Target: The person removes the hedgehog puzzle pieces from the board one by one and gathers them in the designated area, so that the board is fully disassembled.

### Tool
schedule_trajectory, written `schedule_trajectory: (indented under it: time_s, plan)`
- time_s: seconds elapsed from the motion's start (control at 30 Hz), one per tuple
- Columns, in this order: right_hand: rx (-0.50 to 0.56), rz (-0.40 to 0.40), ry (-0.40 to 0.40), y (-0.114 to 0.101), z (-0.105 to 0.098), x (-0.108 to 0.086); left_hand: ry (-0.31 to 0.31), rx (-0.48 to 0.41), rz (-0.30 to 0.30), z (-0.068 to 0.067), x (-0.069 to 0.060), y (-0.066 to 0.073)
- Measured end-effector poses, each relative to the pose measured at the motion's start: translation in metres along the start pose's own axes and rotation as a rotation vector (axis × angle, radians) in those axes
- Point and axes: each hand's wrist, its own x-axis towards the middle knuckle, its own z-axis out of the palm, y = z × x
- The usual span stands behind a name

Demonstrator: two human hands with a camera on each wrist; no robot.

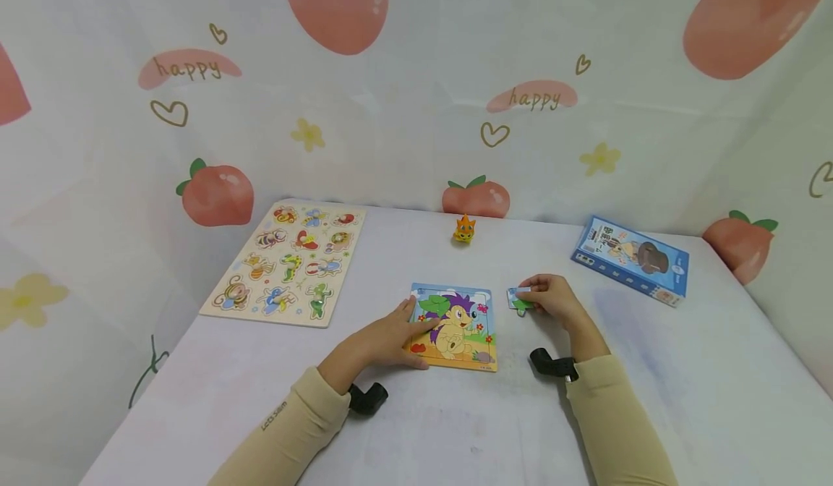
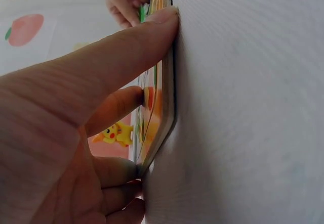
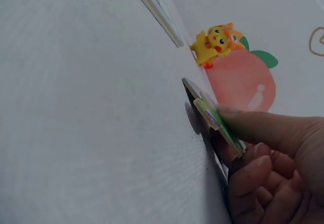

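A hedgehog jigsaw puzzle board [image 1: 458, 338] lies flat on the table in front of the person. The left hand [image 1: 388, 334] rests at its left side, thumb at the near edge and index finger over the picture. In the left wrist view the thumb [image 2: 126, 52] lies across the board's edge [image 2: 164, 102], with the other fingertips along its side. Right of the board, the right hand [image 1: 553, 300] pinches a blue and green puzzle piece [image 1: 520, 302] between thumb and fingers. Seen from the right wrist, that piece [image 3: 205, 110] is tilted, with a tab sticking out.
A wooden board with several animal pieces [image 1: 302, 269] lies at the left. A small yellow and orange toy figure [image 1: 464, 230] stands at the back, before the peach-patterned backdrop [image 1: 403, 124]. At the right lies a blue box [image 1: 631, 258].
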Motion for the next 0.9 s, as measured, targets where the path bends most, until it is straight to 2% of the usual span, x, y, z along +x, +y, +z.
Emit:
schedule_trajectory:
  time_s: [0.23, 0.77, 0.9]
  plan:
    - [-0.054, -0.063, 0.041, 0.0004, 0.0034, -0.0028, 0.0, -0.006, -0.001, 0.0014, 0.001, -0.0011]
    - [-0.086, -0.089, 0.059, 0.0006, 0.0036, -0.0047, -0.003, 0.008, 0.011, -0.0009, -0.0007, 0.0017]
    - [-0.095, -0.096, 0.048, 0.0002, 0.0027, -0.0038, 0.007, 0.047, 0.019, 0.0002, 0.0018, -0.0002]
